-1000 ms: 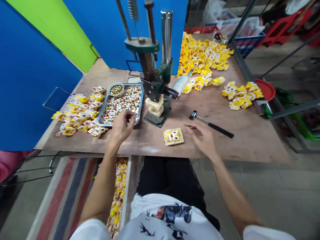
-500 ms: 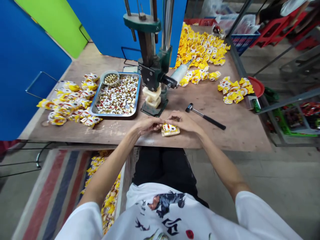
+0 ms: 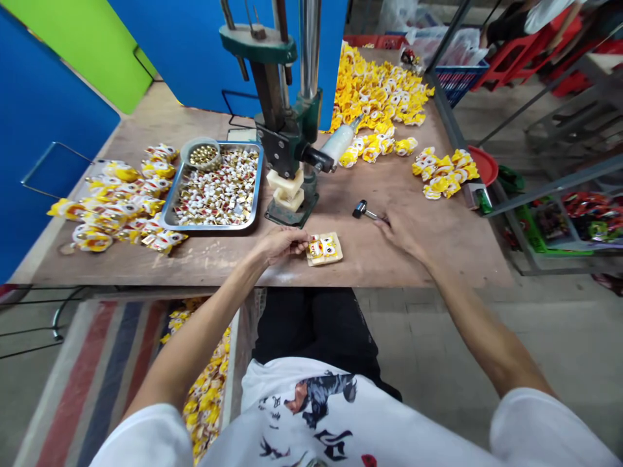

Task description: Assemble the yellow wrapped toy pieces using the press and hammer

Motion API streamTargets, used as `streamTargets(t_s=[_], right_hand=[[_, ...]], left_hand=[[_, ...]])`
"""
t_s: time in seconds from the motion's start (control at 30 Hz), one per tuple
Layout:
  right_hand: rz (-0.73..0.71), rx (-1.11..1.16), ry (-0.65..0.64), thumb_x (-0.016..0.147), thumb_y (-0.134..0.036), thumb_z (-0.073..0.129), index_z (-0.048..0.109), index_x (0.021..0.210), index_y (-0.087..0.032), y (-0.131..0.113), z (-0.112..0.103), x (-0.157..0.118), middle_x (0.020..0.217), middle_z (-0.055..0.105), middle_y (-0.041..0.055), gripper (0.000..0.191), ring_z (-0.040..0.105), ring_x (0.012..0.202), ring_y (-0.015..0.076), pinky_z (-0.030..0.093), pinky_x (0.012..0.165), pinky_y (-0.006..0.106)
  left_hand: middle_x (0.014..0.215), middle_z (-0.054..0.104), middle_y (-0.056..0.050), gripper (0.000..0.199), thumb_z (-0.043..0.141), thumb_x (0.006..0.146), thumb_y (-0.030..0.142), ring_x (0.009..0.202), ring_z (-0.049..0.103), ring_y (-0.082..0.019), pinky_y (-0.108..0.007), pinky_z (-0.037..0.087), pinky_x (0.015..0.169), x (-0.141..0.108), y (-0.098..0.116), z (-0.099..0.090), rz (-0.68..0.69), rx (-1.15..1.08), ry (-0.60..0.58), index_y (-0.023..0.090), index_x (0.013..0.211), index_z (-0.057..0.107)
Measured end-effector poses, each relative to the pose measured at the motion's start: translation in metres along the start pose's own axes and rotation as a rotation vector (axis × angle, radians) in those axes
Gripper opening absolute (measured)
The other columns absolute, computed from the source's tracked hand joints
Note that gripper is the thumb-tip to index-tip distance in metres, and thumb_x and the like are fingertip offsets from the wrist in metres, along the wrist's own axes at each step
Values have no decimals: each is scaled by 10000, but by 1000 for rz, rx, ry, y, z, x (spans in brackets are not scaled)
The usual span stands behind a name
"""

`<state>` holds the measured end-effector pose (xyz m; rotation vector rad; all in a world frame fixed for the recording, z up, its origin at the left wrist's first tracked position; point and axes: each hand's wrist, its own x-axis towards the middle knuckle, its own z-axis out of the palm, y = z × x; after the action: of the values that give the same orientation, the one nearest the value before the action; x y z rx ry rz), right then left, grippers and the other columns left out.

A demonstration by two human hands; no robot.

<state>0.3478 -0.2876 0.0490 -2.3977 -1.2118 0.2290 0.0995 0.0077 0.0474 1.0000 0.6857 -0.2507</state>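
Left hand (image 3: 285, 244) low over the bare plywood workbench (image 3: 214, 266), fingers nearly straight, fingertips (image 3: 305, 245) right at the edge of a small square cream block (image 3: 325, 250) topped with yellow-and-white lion-face wrappers. No clear pinch there, touching or just beside, too close to call from this angle! Right hand (image 3: 407, 232) open, fingers spread and drooping over a small steel-headed hammer (image 3: 361, 209), its black shaft lost under the palm, so no telling whether it has any hold. Block lying flat between both hands, just in front of a green cast-iron hand press (image 3: 282, 139) with stacked cream pads (image 3: 288, 191) beneath it.

Main danger now — a light fingertip nudge skidding the block over the smooth board and shifting its wrappers. Another risk: a careless swing of that hammer clipping the block or the press. Shallow steel tray (image 3: 210, 228) of small wrapped pieces close by on the left, easily jolted by a stray wrist.

Hard to read — the underside of the block, the hidden hammer shaft, and the tray's tiny contents. Bin of yellow packets (image 3: 204, 389) below the bench partly blocked by the left arm, its far end out of sight.
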Motion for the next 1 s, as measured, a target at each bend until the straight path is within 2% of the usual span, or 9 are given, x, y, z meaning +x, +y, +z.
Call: streamTargets(t_s=[0.07,0.13,0.27,0.33,0.47,0.6,0.77,0.9,1.0], right_hand=[[-22,9,-91,1118,-573,499,701,1178,-183,-20,-1,-7,1009,784,161,444,748,890,324,611,838,470],[-99,68,-81,1128,-494,527,673,1340,-217,-56,-7,-15,1133,809,137,378,783,989,316,627,890,454],[-143,169,312,1125,-413,555,655,1520,-304,-113,-5,-33,1390,777,100,422,764,1252,339,619,1108,528],[-174,204,375,1120,-344,502,695,1509,-294,-120,8,-40,1370,789,104,437,774,1241,338,630,1118,546],[-274,240,48,1083,-235,495,729,1502,-313,-107,23,-41,1357,813,63,487,805,1200,297,671,1082,484],[-59,211,289,1112,-319,575,704,1535,-309,-83,13,-37,1455,775,69,442,769,1302,305,617,1174,503],[-49,180,37,1107,-352,588,755,1446,-266,-35,16,-26,1418,790,91,387,762,1296,326,626,1136,561],[-94,-51,67,1055,-423,730,819,1292,-175,-7,7,42,1273,801,174,355,771,1143,328,638,1049,492],[-98,-127,120,1030,-415,763,705,1486,-90,-5,2,124,1468,688,236,563,697,1305,316,560,1123,422]], left_hand=[[652,677,-54,136,830,771,145,556,558,-80,-170,453,509,1,-1,0,14,13,8,110,683,732],[645,677,-53,151,838,763,156,546,554,-78,-175,454,510,0,-1,-1,32,26,2,110,671,728],[601,655,-49,194,841,749,187,517,539,-78,-192,431,495,-1,-2,-1,67,38,-25,111,631,707],[599,657,-49,187,843,735,191,519,546,-82,-198,429,500,-1,-3,0,75,46,-20,114,634,705],[640,679,-51,203,865,724,215,557,575,-89,-200,438,532,-1,-5,2,83,63,-12,128,659,693],[687,671,-20,321,927,749,338,565,562,-92,-219,436,560,-13,-10,1,167,86,-22,154,797,668],[839,643,32,673,996,742,463,692,553,-120,-231,424,630,-34,-24,1,441,328,-37,205,1273,673],[987,619,-26,637,998,730,518,776,535,-149,-257,427,650,-32,-39,13,576,535,115,191,1218,750],[1166,631,-92,595,966,774,545,921,615,-199,-281,501,714,-39,-44,17,676,535,209,202,1215,761]])
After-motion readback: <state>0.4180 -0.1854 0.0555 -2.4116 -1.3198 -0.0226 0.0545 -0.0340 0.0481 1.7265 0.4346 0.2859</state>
